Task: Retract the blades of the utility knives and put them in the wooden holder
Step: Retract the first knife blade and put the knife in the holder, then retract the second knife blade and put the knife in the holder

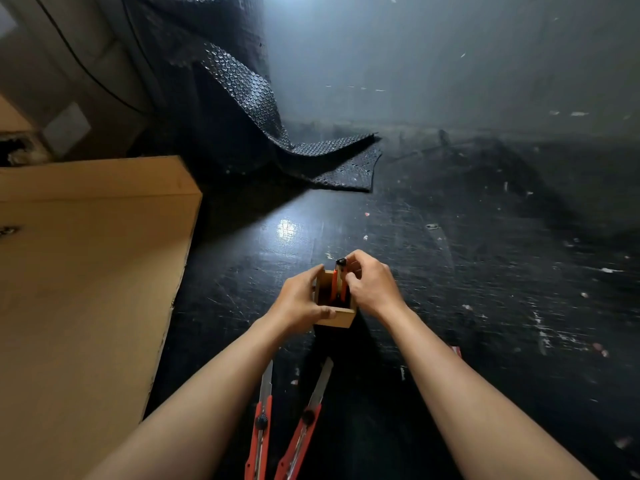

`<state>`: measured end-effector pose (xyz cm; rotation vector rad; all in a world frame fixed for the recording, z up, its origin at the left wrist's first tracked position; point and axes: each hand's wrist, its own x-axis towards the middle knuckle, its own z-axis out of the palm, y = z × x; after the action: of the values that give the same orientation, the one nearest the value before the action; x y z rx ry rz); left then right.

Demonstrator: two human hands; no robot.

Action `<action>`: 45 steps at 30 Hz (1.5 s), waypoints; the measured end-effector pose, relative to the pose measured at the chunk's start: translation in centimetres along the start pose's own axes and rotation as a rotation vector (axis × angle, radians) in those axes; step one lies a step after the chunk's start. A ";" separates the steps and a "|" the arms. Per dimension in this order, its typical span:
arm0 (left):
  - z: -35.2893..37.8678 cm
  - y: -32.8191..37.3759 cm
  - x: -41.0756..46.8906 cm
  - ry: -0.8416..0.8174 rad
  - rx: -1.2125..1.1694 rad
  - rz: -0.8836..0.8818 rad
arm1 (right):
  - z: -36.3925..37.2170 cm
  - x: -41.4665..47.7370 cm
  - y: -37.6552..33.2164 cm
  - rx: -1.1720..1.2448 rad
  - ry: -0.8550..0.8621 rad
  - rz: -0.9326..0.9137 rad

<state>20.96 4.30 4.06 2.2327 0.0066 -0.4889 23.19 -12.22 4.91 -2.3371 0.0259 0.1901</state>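
Note:
A small wooden holder (pixel 341 317) stands on the dark table in front of me. My left hand (pixel 300 303) grips its left side and front rim. My right hand (pixel 371 285) holds a red utility knife (pixel 336 278) that stands upright inside the holder, black end cap up. Two more red utility knives lie flat near the bottom edge between my forearms, one on the left (pixel 260 420) and one on the right (pixel 304 424). Both have their silver blades extended, pointing away from me.
A large cardboard box (pixel 86 271) fills the left side. Black bubble wrap (pixel 311 157) drapes down at the back centre. The scratched dark tabletop (pixel 485 271) carries small scraps of debris to the right.

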 end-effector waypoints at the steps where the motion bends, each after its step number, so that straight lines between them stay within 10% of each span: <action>1: 0.0 -0.1 0.1 -0.001 0.000 -0.005 | 0.0 0.1 0.0 0.000 0.000 -0.005; 22: -0.4 -1.3 -0.6 0.018 0.070 -0.051 | -1.7 -1.9 -0.3 -0.103 0.090 0.017; 29: 0.2 -2.3 -6.3 0.260 0.135 -0.009 | -2.0 -8.4 0.4 -0.173 0.121 0.153; 45: 6.7 -8.3 -16.9 -0.099 0.118 -0.160 | 9.7 -21.7 2.6 -0.181 -0.391 0.334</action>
<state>1.61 7.48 -0.07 2.3320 0.1077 -0.7022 0.24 -7.99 -0.47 -2.4207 0.2133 0.8417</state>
